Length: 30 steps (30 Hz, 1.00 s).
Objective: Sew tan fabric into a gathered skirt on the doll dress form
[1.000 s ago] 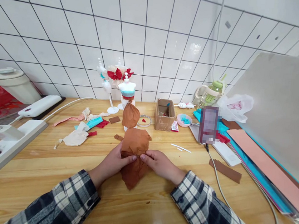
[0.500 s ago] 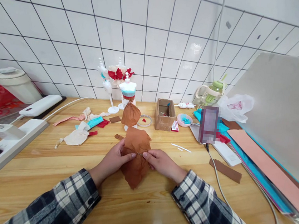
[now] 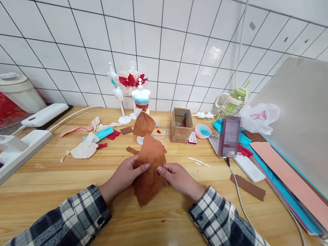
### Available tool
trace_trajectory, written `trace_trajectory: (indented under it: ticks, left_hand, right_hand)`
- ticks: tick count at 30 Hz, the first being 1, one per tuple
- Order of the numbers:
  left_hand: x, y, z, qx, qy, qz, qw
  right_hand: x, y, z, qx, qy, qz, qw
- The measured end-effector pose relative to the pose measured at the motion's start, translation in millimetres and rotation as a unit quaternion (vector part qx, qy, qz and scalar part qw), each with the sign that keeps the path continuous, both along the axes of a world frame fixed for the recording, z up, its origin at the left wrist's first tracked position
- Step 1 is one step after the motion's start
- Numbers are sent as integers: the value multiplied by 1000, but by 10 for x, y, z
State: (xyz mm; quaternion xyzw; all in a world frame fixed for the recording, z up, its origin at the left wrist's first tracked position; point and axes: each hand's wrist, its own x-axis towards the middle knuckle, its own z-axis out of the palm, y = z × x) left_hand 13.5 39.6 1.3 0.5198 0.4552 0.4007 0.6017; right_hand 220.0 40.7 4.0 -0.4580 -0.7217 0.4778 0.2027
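Observation:
A crumpled piece of brown crepe paper (image 3: 152, 151) is held between my hands above the table, gathered across its middle. My left hand (image 3: 128, 174) pinches its left side, thumb on top. From the right, my right hand (image 3: 177, 177) grips the gathered middle between thumb and fingers. A thin wire or thread seems to run along the gather, too fine to make out. Just beyond stands a small white dress-form stand (image 3: 141, 95) with a blue and red band and a brown gathered skirt (image 3: 144, 124). The fingers under the paper are hidden.
Paper scraps (image 3: 85, 147) lie at the left near a power strip (image 3: 14, 161). Behind are a cardboard box (image 3: 180, 134), a pink dish (image 3: 203, 131) and a green-lidded bottle (image 3: 231, 105). At the right are a blurred phone (image 3: 230, 137), a cable and coloured paper sheets (image 3: 293, 185).
The brown crepe paper has shifted and tilted slightly, its lower tip moving a little left. Both hands keep nearly the same place and grip.

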Motion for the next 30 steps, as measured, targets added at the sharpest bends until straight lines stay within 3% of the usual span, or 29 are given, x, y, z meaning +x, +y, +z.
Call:
trace_trajectory:
  ticks: [15,22,30]
  left_hand:
    - [-5,-12,-16,-7,-35,7,999]
    - [-30,2,-69,10,-1,-1,1000]
    - [-18,-8,-10,17,11,4,1000]
  right_hand:
    - [-114,-13,-78,-37,45,-45,997]
    - [-129,-3,-133,-48,54,-50,996]
    - [-124,-9,-97,-61,57,-46,995]
